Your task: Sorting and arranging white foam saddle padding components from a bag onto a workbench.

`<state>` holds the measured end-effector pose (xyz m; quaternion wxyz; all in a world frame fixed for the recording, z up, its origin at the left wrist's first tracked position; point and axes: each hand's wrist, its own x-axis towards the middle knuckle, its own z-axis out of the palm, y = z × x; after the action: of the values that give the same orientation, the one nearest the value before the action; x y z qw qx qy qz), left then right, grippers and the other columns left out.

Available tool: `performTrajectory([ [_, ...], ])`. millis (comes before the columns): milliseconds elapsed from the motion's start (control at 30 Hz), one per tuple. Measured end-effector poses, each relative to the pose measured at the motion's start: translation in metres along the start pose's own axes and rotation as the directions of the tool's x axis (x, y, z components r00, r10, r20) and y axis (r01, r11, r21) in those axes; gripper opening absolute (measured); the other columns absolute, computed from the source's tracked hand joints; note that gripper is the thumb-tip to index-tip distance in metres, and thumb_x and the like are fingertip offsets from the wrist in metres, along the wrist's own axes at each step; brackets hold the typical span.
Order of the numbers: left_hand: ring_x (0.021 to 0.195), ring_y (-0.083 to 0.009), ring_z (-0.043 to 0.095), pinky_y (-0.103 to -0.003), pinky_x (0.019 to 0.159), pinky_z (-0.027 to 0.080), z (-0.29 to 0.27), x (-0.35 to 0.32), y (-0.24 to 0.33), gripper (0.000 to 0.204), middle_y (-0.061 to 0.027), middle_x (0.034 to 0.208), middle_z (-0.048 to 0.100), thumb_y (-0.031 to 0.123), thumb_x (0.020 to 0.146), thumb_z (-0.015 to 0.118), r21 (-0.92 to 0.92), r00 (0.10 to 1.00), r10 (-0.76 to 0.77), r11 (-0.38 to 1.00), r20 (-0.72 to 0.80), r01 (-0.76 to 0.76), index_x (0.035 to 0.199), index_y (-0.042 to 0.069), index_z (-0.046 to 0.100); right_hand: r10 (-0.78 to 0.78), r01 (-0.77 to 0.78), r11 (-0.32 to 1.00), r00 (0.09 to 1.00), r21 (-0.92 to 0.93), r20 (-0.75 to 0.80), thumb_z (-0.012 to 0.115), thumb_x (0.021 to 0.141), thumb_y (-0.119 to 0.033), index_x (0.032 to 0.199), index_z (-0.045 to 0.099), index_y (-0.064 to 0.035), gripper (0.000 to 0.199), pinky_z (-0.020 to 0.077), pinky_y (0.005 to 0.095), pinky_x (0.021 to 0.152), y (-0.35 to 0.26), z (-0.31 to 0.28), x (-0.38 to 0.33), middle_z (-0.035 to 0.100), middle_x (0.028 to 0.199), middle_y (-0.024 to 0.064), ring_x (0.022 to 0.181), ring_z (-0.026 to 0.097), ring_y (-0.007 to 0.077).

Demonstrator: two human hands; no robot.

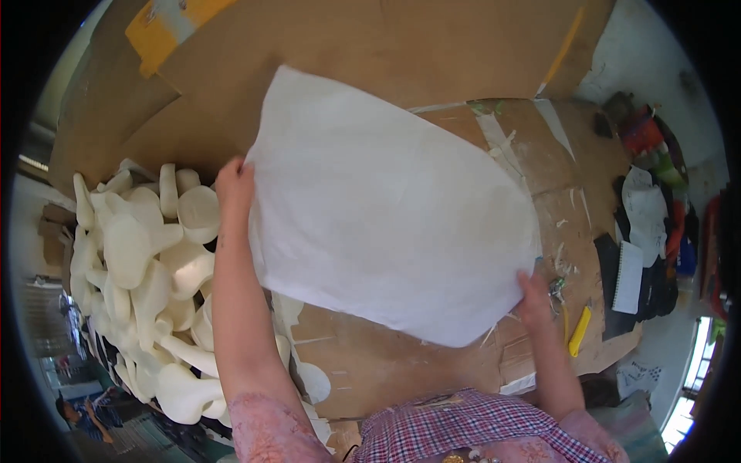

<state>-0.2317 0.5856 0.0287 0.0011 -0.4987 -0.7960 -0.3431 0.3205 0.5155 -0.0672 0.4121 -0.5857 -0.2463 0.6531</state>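
Note:
A large white sheet [394,208], which looks like cloth or soft foam, is stretched between my hands above a cardboard-covered table [351,363]. My left hand [235,185] is closed on its left edge. At the lower right edge, my right hand [532,299] grips it, the thumb lying on top and the other fingers mostly hidden. The sheet slopes down from its far left corner to the right and hides the middle of the table.
Cream-coloured moulded foam pieces [139,247] are heaped at the left. A yellow utility knife [580,332] lies right of my right hand, near small metal scissors [556,289]. Farther right are a spiral notebook [627,278] and black sheets [610,255]. Cardboard [370,46] rises behind.

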Motion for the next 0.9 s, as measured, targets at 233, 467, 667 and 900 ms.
performTrajectory([
  [233,0.075,-0.0350,0.061,-0.040,0.068,0.046,0.040,-0.137,-0.086,0.023,-0.0220,0.080,0.063,0.019,0.079,0.059,0.031,0.929,-0.348,0.937,0.124,0.347,0.087,-0.003,0.061,-0.188,0.209,0.883,0.978,-0.421,0.090,0.056,0.086,-0.022,0.106,0.058,0.0019,0.031,0.0457,0.0293,0.071,-0.064,0.005,0.129,0.062,0.090,0.0063,0.080,0.055,0.0129],
  [467,0.077,-0.0386,0.060,-0.041,0.070,0.046,0.050,-0.203,-0.119,0.026,-0.0240,0.081,0.062,0.019,0.080,0.059,0.129,0.867,-0.467,0.884,0.172,0.450,0.087,-0.006,0.061,-0.249,0.220,0.643,0.966,-0.734,0.071,0.058,0.083,-0.021,0.094,0.058,0.0025,0.026,0.0437,0.0317,0.063,-0.046,0.018,0.151,0.059,0.076,0.0098,0.070,0.054,0.0153],
  [667,0.073,-0.0332,0.062,-0.040,0.068,0.046,0.051,-0.211,-0.116,0.029,-0.0220,0.076,0.063,0.022,0.078,0.061,0.193,0.844,-0.507,0.858,0.176,0.476,0.084,-0.007,0.061,-0.426,0.272,0.230,0.891,-0.934,0.155,0.059,0.082,-0.024,0.088,0.053,-0.0014,0.024,0.0464,0.0381,0.064,-0.039,0.018,0.140,0.059,0.075,0.0211,0.070,0.059,0.0309],
  [900,0.099,-0.0356,0.055,-0.042,0.083,0.044,0.040,-0.185,-0.081,0.047,-0.0191,0.109,0.057,0.022,0.071,0.071,0.487,0.829,-0.555,0.743,0.064,0.460,0.109,0.002,0.055,-0.328,-0.047,-0.220,0.944,-0.974,0.029,0.060,0.081,-0.028,0.107,0.049,-0.0067,0.035,0.0474,0.0419,0.080,-0.057,0.046,0.117,0.062,0.091,0.0180,0.089,0.059,0.0327],
])
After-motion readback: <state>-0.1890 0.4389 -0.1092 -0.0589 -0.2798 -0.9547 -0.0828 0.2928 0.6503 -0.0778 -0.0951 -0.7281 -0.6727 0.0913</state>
